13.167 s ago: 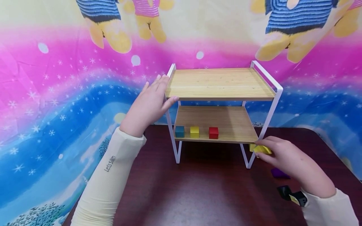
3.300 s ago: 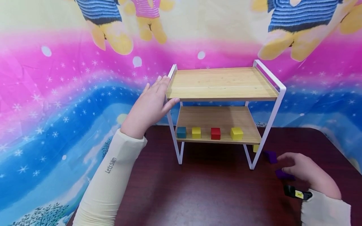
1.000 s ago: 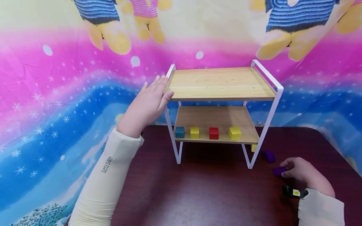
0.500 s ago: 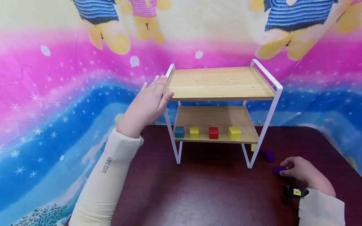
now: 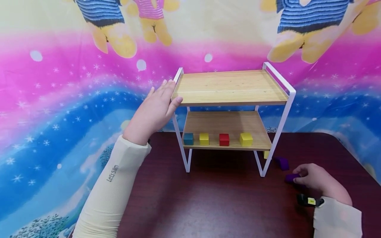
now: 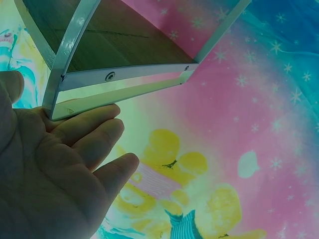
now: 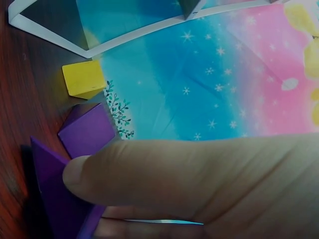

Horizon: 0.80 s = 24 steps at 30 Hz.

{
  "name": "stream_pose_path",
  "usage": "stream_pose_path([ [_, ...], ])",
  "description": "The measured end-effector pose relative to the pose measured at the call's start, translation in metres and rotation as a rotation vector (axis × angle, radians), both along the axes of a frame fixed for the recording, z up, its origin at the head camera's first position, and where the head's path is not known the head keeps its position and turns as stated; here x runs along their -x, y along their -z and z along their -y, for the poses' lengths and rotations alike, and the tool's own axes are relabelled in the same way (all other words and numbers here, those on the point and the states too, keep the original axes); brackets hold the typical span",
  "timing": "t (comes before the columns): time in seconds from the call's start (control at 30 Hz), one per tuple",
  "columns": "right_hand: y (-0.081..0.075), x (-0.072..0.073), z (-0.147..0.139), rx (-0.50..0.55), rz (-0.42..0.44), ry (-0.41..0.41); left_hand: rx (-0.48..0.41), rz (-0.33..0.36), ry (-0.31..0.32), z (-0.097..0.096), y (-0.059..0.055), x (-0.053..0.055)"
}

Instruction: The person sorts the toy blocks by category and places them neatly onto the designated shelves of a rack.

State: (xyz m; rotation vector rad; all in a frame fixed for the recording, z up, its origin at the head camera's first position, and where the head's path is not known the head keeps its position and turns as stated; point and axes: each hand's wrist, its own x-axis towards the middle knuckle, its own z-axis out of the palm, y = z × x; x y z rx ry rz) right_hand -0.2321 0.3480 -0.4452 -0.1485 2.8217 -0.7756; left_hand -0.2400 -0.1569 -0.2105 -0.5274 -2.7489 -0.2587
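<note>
My left hand [image 5: 153,112] lies with extended fingers along the white left side frame of a two-tier wooden shelf [image 5: 232,87]. In the left wrist view its fingers rest beside the frame's rail [image 6: 119,97]. At the right, my right hand [image 5: 317,180] pinches a purple triangular block [image 7: 55,184] between thumb and fingers, low over the table. Just beyond it lies a second purple triangular block [image 7: 89,132]. Along the lower board's front stand a blue-green cube [image 5: 189,139], a yellow cube [image 5: 204,139], a red cube [image 5: 224,139] and a larger-looking yellow block [image 5: 246,139].
Another yellow block [image 7: 84,79] lies on the dark wood table [image 5: 220,205] behind the shelf's right front leg [image 5: 266,165]. A printed cloth [image 5: 89,72] hangs close behind the shelf and the table. A black strap device [image 5: 309,200] sits at my right wrist.
A yellow block, earlier in my right hand, now stands right of the red cube. My right hand has since moved to the purple block and pinches it. My left hand stays at the frame.
</note>
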Motion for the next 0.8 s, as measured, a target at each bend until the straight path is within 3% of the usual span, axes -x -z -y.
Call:
stream_pose_path([
  [0.37,-0.005,-0.002,-0.001,-0.045,-0.084,-0.04,0.012,0.004,-0.005,-0.001,0.001,-0.001],
  [0.8,-0.013,-0.007,0.002,-0.042,-0.101,-0.031,0.006,0.005,-0.008,-0.002,0.0,-0.003],
])
